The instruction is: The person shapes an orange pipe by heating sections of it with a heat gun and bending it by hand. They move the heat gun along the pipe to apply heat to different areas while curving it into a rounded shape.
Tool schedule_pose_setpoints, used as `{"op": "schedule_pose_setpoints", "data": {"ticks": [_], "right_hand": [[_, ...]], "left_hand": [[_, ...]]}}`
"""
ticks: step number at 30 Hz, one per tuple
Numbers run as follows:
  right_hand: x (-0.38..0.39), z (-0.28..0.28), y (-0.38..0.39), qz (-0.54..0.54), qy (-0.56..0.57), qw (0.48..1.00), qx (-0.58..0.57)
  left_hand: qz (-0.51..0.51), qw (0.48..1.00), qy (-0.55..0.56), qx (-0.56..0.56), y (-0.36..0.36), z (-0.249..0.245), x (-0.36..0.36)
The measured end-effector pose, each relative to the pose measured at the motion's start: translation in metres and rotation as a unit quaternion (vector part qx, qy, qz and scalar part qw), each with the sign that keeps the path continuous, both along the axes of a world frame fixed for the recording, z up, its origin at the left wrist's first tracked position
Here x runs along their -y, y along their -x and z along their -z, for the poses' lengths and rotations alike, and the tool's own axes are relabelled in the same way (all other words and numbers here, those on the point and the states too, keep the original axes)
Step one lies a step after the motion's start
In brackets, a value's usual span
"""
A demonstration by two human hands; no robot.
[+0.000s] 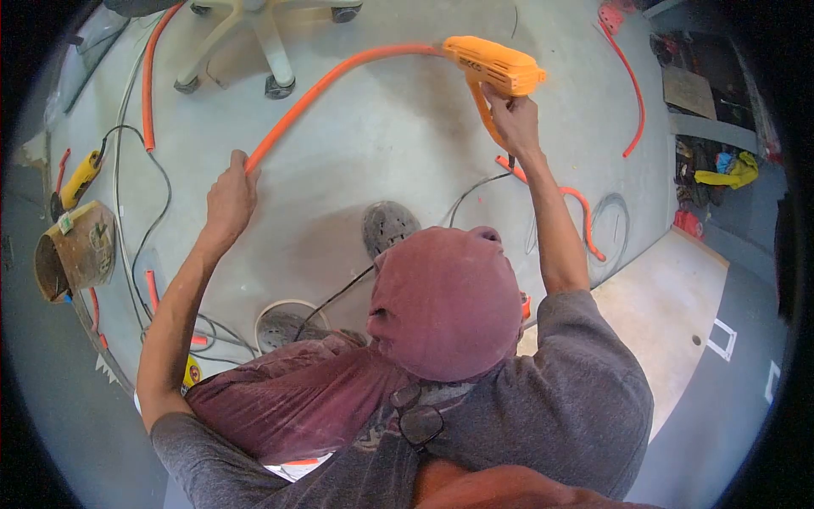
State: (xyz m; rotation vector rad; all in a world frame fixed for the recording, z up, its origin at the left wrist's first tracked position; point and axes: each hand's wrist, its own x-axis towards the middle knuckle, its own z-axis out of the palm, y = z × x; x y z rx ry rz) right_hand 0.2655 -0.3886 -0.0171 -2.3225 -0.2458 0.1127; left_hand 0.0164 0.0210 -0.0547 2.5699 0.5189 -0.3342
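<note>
My left hand (231,199) is closed around the lower end of a long orange plastic pipe (326,78). The pipe curves up and across to the right, where its far end meets the nose of a yellow-orange heat gun (496,64). Wrapped round the heat gun's handle is my right hand (513,127), with the fingers partly hidden behind it. A black cord (475,188) runs down from the handle. Below the pipe, a grey clog (388,227) on my foot rests on the floor.
At upper left stands a wheeled chair base (254,38). Left of me are a yellow power tool (80,178), a stained bucket (89,250) and loose cables. Orange pipe pieces, including a bent one (585,216), lie about the floor. A wooden board (661,305) lies at right, near cluttered shelves (712,123).
</note>
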Motion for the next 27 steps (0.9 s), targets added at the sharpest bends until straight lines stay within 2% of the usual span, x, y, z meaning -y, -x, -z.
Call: {"op": "schedule_pose_setpoints", "data": {"ticks": [1, 5, 8, 10, 14, 16, 19, 20, 22, 25, 27], "right_hand": [[-0.008, -0.011, 0.004, 0.009, 0.030, 0.998, -0.046], [-0.015, 0.011, -0.001, -0.032, -0.007, 0.999, -0.027], [-0.034, -0.002, 0.009, -0.056, -0.034, 0.998, -0.027], [-0.042, -0.008, 0.011, -0.064, 0.042, 0.995, -0.058], [-0.054, -0.004, 0.014, -0.098, 0.026, 0.995, -0.009], [-0.061, -0.006, 0.016, -0.121, 0.037, 0.992, -0.001], [-0.070, -0.020, 0.020, -0.129, 0.083, 0.987, -0.053], [-0.072, -0.018, 0.023, -0.130, 0.082, 0.987, -0.053], [-0.076, -0.013, 0.028, -0.157, 0.009, 0.988, 0.000], [-0.080, -0.019, 0.033, -0.165, 0.018, 0.984, -0.056], [-0.082, -0.016, 0.037, -0.182, 0.006, 0.983, -0.036]], "left_hand": [[-0.003, 1.000, 0.008, 0.006, 0.001, -0.001, 0.000], [-0.017, 0.999, 0.033, 0.011, 0.000, -0.010, 0.002], [-0.011, 0.999, 0.032, -0.004, 0.000, -0.005, -0.002], [-0.023, 0.999, 0.030, -0.012, 0.000, -0.005, -0.002], [-0.015, 1.000, 0.024, 0.011, 0.001, -0.004, -0.006], [-0.021, 0.998, 0.058, 0.018, 0.001, -0.009, -0.005], [-0.026, 0.997, 0.063, 0.040, 0.003, -0.004, -0.007], [-0.027, 0.997, 0.062, 0.040, 0.002, -0.002, -0.008], [-0.027, 0.998, 0.054, 0.029, 0.002, 0.000, -0.010], [-0.023, 0.997, 0.055, 0.053, 0.002, 0.001, -0.009], [-0.032, 0.997, 0.064, 0.035, 0.001, -0.003, -0.008]]}}
